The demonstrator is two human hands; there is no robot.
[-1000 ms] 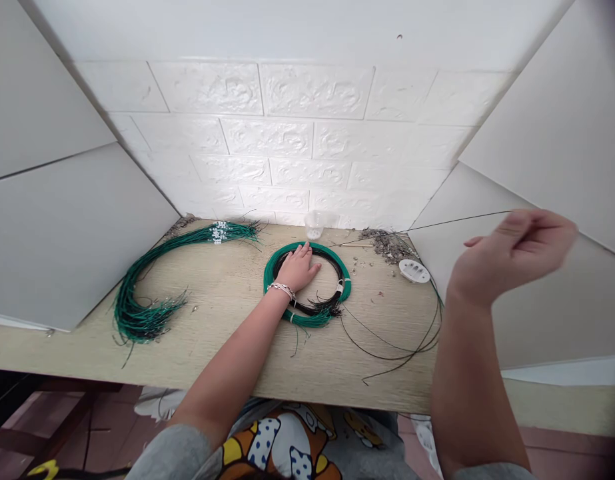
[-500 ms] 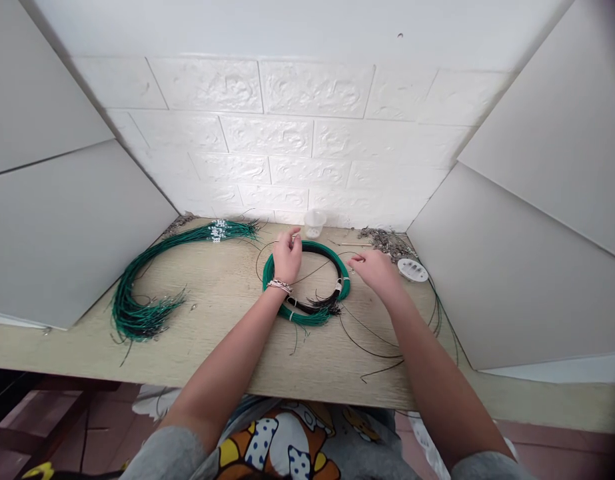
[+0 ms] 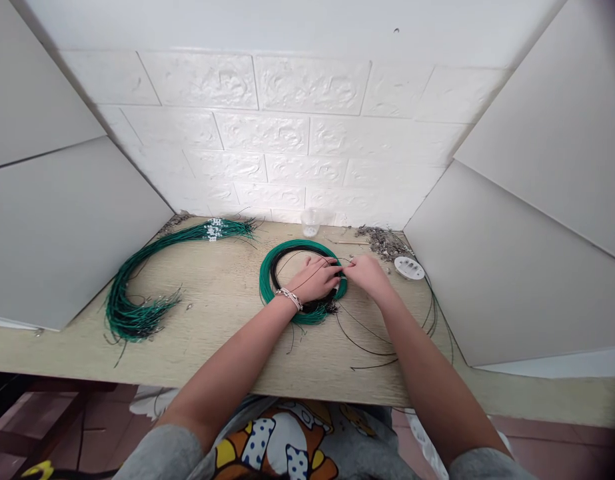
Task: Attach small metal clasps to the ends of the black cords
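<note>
On the table lies a round coil of green and black wires (image 3: 270,293), bound with light ties. My left hand (image 3: 314,279) reaches across the coil, its fingers stretched to the right and the index fingertip meeting my right hand's fingertips. My right hand (image 3: 368,277) is closed in a pinch at the coil's right side, on a thin dark wire (image 3: 296,252) that loops back over my left hand. What lies exactly between the touching fingertips is too small to see. Farther left rests a bent bundle of green wires (image 3: 132,280) with white tags near its upper end.
A small clear cup (image 3: 310,223) stands by the white brick wall. At the back right are a pile of small grey pieces (image 3: 384,241) and a white oval dish (image 3: 410,268) with small parts. Grey panels (image 3: 537,267) flank the table. Loose wires (image 3: 362,350) trail near my right forearm.
My left hand has come down from the coil's far rim and moved right to meet my right hand. My right hand has shifted only slightly. The view has moved a little.
</note>
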